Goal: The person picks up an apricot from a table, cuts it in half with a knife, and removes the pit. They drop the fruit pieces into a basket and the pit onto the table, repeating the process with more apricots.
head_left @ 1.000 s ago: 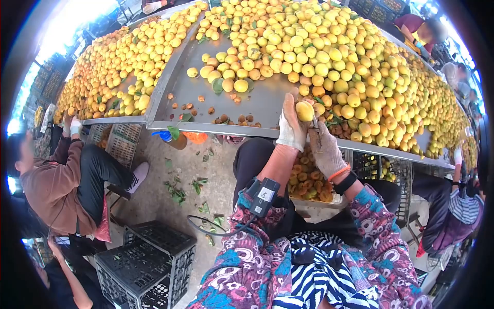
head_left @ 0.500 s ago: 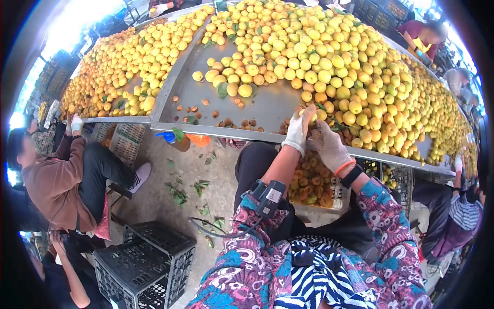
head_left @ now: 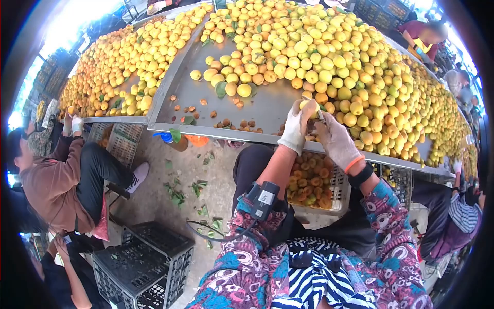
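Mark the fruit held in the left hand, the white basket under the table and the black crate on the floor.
held fruit (head_left: pixel 307 106): head view, on its exposed yellow skin.
white basket (head_left: pixel 341 188): head view, on its right wall.
black crate (head_left: pixel 154 240): head view, on its top face.

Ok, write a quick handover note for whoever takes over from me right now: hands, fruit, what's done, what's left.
Left hand: holds one apricot at the tray's front edge.
Right hand: closed on what looks like a blade, against that apricot.
Done: pits lie on the tray; the crate below holds cut fruit.
Left: the big pile of whole apricots on the tray.
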`<action>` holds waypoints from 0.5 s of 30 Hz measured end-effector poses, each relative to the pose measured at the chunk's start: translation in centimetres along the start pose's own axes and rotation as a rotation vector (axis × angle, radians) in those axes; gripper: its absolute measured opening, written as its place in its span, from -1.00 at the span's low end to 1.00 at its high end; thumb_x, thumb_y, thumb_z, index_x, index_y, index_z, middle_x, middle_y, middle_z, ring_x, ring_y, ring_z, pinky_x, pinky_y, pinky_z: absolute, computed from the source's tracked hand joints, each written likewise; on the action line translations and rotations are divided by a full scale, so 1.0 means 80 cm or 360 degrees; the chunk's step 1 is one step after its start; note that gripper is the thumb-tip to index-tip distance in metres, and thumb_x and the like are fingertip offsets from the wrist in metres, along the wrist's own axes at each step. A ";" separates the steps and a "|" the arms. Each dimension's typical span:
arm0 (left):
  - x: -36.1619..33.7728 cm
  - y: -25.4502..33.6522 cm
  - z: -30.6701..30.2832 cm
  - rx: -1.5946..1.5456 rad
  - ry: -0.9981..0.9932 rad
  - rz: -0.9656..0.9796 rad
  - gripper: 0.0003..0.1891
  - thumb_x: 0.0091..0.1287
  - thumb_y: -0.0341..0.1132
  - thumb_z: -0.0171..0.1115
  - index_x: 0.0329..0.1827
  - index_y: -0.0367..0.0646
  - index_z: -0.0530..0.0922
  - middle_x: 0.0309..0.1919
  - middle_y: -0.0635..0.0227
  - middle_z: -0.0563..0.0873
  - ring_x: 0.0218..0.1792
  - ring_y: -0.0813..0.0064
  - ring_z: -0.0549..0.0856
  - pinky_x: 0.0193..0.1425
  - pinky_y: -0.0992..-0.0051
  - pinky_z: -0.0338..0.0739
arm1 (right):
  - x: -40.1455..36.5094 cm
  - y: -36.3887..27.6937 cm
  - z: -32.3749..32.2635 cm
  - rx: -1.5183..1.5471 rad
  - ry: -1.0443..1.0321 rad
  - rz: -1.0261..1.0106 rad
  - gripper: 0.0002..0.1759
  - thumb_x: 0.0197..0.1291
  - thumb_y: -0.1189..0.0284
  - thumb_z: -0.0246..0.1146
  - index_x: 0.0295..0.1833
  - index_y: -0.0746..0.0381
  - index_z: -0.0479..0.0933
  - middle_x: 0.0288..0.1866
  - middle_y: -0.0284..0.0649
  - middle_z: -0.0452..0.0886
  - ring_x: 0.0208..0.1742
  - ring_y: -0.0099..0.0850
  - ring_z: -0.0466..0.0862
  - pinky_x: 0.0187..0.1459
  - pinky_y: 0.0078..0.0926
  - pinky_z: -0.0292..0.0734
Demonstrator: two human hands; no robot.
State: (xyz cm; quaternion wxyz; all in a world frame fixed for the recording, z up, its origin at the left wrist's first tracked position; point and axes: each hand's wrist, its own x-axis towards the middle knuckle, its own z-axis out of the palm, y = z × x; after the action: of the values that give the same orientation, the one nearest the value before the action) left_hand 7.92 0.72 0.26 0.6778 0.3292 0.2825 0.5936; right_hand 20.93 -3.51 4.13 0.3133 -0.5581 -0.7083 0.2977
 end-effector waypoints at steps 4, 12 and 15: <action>0.008 -0.018 -0.006 0.0286 0.0156 0.0076 -0.57 0.31 0.02 0.12 -0.09 -0.23 0.48 -0.30 0.38 0.55 -0.25 0.53 0.56 -0.16 0.53 0.50 | -0.006 -0.006 0.003 -0.0335 0.0023 -0.0198 -0.64 0.35 0.46 0.09 0.21 0.35 0.34 -0.33 -0.24 0.59 -0.33 -0.30 0.61 -0.24 -0.37 0.51; -0.003 -0.005 0.012 0.0145 0.0066 0.0225 -0.69 0.25 -0.11 0.14 -0.30 -0.23 0.46 -0.37 0.39 0.53 -0.28 0.55 0.54 -0.18 0.53 0.45 | -0.007 -0.001 0.004 0.1022 -0.0226 0.0478 -0.67 0.37 0.33 0.14 0.17 0.22 0.40 -0.35 -0.47 0.50 -0.48 -0.68 0.47 -0.50 -0.72 0.36; -0.012 0.000 0.018 0.0035 0.0059 0.0247 -0.70 0.24 -0.12 0.15 -0.31 -0.23 0.44 -0.38 0.39 0.53 -0.28 0.57 0.53 -0.17 0.54 0.44 | -0.017 -0.013 0.006 0.1313 -0.0174 0.0594 -0.70 0.38 0.32 0.13 0.15 0.20 0.41 -0.35 -0.52 0.45 -0.47 -0.78 0.38 -0.52 -0.80 0.28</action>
State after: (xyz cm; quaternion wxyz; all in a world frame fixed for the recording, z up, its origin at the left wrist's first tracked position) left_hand 8.93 -0.41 1.15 0.6206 0.3465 0.2752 0.6473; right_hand 20.15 -5.05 4.50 0.4125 -0.4883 -0.4333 0.6353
